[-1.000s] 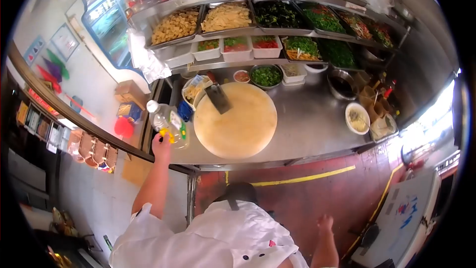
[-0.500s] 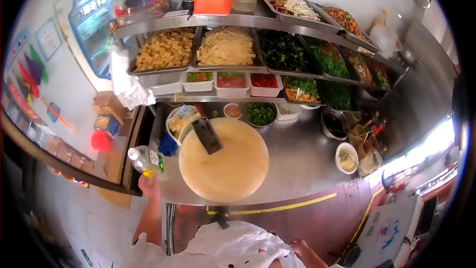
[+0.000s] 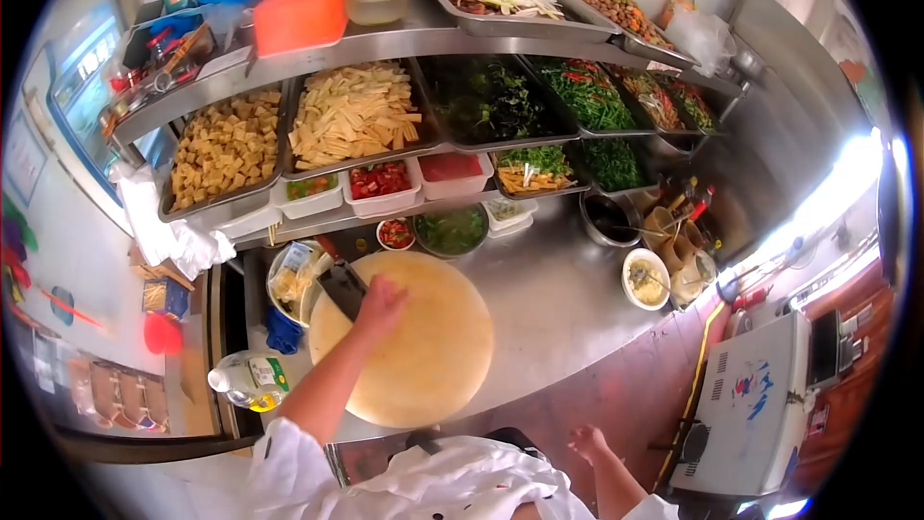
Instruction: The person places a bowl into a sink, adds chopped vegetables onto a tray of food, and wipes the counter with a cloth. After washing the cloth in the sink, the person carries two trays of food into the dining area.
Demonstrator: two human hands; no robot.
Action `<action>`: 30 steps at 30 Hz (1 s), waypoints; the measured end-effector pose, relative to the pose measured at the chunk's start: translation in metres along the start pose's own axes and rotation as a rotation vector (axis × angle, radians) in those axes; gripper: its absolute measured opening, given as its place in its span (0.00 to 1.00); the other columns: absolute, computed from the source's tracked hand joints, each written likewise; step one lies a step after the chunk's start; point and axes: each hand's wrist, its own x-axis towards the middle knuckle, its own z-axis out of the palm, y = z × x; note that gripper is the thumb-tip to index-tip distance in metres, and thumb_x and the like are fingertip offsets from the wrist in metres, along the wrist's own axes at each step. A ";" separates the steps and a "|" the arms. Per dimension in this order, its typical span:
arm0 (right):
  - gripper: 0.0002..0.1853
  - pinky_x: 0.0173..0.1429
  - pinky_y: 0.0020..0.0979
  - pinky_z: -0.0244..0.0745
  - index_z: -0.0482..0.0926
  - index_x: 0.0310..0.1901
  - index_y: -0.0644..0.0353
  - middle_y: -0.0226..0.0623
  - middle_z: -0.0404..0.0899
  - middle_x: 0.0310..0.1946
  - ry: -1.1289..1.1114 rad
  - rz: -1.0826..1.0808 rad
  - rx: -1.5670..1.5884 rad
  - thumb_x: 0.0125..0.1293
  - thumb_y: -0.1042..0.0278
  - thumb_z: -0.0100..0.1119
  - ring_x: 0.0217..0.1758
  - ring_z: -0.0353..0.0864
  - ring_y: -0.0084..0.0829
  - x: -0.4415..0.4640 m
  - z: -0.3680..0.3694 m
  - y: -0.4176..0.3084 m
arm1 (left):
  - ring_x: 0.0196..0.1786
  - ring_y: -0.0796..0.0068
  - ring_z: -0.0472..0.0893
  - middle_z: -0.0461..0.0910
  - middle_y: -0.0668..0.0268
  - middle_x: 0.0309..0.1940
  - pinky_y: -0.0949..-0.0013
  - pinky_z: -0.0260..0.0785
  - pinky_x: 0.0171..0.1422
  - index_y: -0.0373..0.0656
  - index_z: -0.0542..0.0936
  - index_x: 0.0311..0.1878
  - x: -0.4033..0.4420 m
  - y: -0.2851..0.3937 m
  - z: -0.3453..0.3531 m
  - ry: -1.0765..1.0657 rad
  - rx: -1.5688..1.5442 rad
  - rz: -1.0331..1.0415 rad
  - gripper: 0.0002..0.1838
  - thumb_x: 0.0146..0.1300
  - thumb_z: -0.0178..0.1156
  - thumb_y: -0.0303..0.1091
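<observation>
My left hand (image 3: 383,304) is over the round cutting board (image 3: 423,366), just right of the cleaver (image 3: 344,291); its fingers are blurred. The cleaver's dark blade lies at the board's upper left edge, its handle pointing up and left. A clear plastic bottle (image 3: 248,380) with a green and white label and a yellow handle stands left of the board, apart from the hand. My right hand (image 3: 587,443) hangs low over the floor in front of the counter, fingers loosely apart, with nothing in it.
Metal trays of food, one with yellow strips (image 3: 354,116), fill the shelf above. Behind the board are a bowl of greens (image 3: 450,231) and a small bowl of chopped red pieces (image 3: 396,234). A white bowl (image 3: 645,279) stands to the right, near ladles and utensils.
My left hand has let go of the bottle and moved right, over the board beside the cleaver. The view has turned to the right. My right hand remains low in front of the counter.
</observation>
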 end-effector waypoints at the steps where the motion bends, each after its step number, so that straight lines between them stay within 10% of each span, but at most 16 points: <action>1: 0.12 0.40 0.32 0.78 0.80 0.50 0.63 0.35 0.84 0.39 0.022 -0.038 0.033 0.69 0.67 0.62 0.40 0.84 0.28 -0.007 -0.001 -0.016 | 0.39 0.74 0.79 0.77 0.69 0.35 0.70 0.73 0.42 0.42 0.67 0.54 0.021 0.032 0.009 0.044 -0.088 -0.124 0.22 0.69 0.65 0.43; 6: 0.10 0.36 0.27 0.78 0.80 0.51 0.65 0.37 0.84 0.36 0.100 -0.052 0.033 0.75 0.70 0.53 0.32 0.83 0.26 -0.036 -0.014 0.002 | 0.55 0.68 0.74 0.70 0.61 0.54 0.60 0.73 0.58 0.43 0.71 0.59 0.109 0.096 0.014 0.238 -0.564 -0.443 0.34 0.61 0.69 0.58; 8: 0.12 0.39 0.31 0.78 0.79 0.52 0.63 0.38 0.85 0.37 0.089 -0.022 -0.093 0.74 0.67 0.55 0.36 0.83 0.30 -0.049 -0.023 0.059 | 0.47 0.73 0.75 0.74 0.67 0.45 0.64 0.73 0.48 0.44 0.74 0.55 0.127 0.093 0.020 0.275 -0.575 -0.401 0.30 0.60 0.69 0.55; 15: 0.14 0.43 0.34 0.78 0.78 0.55 0.57 0.40 0.85 0.37 -0.017 0.231 -0.149 0.73 0.62 0.56 0.39 0.83 0.34 -0.035 -0.061 0.184 | 0.46 0.64 0.79 0.77 0.59 0.45 0.61 0.74 0.49 0.39 0.72 0.56 0.111 0.002 0.049 0.292 0.062 -0.250 0.30 0.54 0.73 0.38; 18: 0.15 0.43 0.35 0.78 0.78 0.56 0.56 0.40 0.85 0.36 -0.032 0.313 0.009 0.73 0.60 0.56 0.39 0.82 0.35 -0.011 -0.085 0.201 | 0.49 0.52 0.80 0.78 0.52 0.47 0.57 0.74 0.52 0.38 0.69 0.59 0.095 -0.021 0.052 0.314 0.585 0.027 0.34 0.53 0.74 0.41; 24: 0.16 0.45 0.35 0.78 0.77 0.58 0.53 0.40 0.84 0.36 -0.065 0.606 1.096 0.72 0.58 0.56 0.40 0.82 0.36 0.104 -0.181 0.264 | 0.68 0.49 0.70 0.70 0.48 0.64 0.53 0.67 0.69 0.38 0.64 0.68 0.098 -0.014 0.049 0.340 0.923 -0.197 0.45 0.51 0.74 0.47; 26: 0.16 0.39 0.34 0.77 0.76 0.57 0.48 0.38 0.82 0.35 0.173 0.634 0.484 0.72 0.55 0.55 0.33 0.81 0.36 0.133 -0.211 0.208 | 0.70 0.50 0.69 0.70 0.48 0.65 0.55 0.65 0.72 0.38 0.64 0.69 0.110 -0.027 0.051 0.428 0.961 -0.187 0.47 0.50 0.75 0.47; 30: 0.11 0.28 0.30 0.73 0.75 0.52 0.56 0.38 0.81 0.35 0.145 0.094 0.329 0.75 0.62 0.53 0.26 0.78 0.31 0.070 -0.190 0.024 | 0.75 0.50 0.62 0.64 0.49 0.70 0.54 0.60 0.76 0.40 0.60 0.72 0.160 0.001 0.046 0.252 0.929 -0.278 0.51 0.48 0.75 0.48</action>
